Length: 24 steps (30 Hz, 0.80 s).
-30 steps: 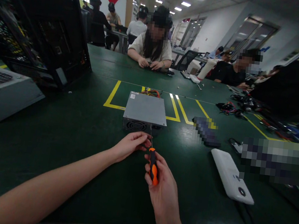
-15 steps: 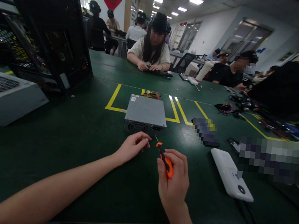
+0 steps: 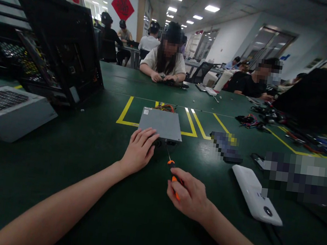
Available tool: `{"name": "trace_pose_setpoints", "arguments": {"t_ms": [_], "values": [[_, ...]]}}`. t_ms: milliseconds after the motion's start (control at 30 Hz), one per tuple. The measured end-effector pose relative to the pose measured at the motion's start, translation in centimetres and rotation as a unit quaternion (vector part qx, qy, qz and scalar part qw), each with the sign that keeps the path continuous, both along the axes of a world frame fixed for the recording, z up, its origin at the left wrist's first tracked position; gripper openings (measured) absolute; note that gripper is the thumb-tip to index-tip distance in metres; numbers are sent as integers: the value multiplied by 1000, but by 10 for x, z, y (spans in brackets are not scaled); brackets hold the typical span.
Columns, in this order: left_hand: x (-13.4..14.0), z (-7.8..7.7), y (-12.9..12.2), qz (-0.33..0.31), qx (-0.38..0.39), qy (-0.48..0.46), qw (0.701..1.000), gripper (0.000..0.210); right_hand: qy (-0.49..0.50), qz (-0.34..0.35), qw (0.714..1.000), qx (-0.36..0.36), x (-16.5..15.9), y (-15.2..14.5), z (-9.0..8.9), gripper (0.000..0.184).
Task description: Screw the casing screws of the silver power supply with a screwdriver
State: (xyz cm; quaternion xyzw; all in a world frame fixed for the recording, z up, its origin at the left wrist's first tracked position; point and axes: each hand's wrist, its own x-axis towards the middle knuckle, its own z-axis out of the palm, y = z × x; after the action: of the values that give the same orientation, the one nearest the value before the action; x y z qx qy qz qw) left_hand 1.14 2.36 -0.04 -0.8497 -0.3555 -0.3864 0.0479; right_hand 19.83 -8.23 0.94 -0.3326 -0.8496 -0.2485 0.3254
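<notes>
A grey computer power supply point(image 3: 163, 122) lies on the green table, its fan and socket side facing me and coloured wires behind it. My left hand point(image 3: 139, 149) grips its near left corner, fingers laid over the top edge and thumb by the front, partly covering the fan. My right hand point(image 3: 189, 193) is closed around the orange and black handle of a screwdriver point(image 3: 171, 164). The thin shaft points up and left at the front face below the socket; whether the tip touches it I cannot tell.
At left stand an open black computer case point(image 3: 56, 49) and another power supply point(image 3: 12, 114). A white power bank point(image 3: 257, 195) with a cable and a blurred phone point(image 3: 226, 147) lie right. Cables point(image 3: 251, 120) sit farther back. A person point(image 3: 167, 57) works across the table.
My left hand has moved from beside the screwdriver tip onto the power supply's near left corner. My right hand has turned, and the screwdriver has shifted slightly down and left.
</notes>
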Motion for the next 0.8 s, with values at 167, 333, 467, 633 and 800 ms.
{"name": "trace_pose_setpoints", "arguments": {"t_ms": [167, 333, 467, 633, 800], "values": [[0, -1, 0, 11, -2, 11, 1000, 39, 2, 33, 999, -15, 6, 4, -8, 14], [2, -2, 0, 10, -7, 4, 1000, 41, 52, 47, 995, -66, 2, 1, -6, 19], [2, -2, 0, 8, -8, 4, 1000, 43, 3, 17, 997, -81, 1, -1, -2, 11], [2, -2, 0, 8, -7, 6, 1000, 43, 49, 26, 995, -80, 2, -1, -1, 25], [2, -3, 0, 11, -7, 9, 1000, 43, 17, 29, 995, -89, 3, -1, -3, 13]]}}
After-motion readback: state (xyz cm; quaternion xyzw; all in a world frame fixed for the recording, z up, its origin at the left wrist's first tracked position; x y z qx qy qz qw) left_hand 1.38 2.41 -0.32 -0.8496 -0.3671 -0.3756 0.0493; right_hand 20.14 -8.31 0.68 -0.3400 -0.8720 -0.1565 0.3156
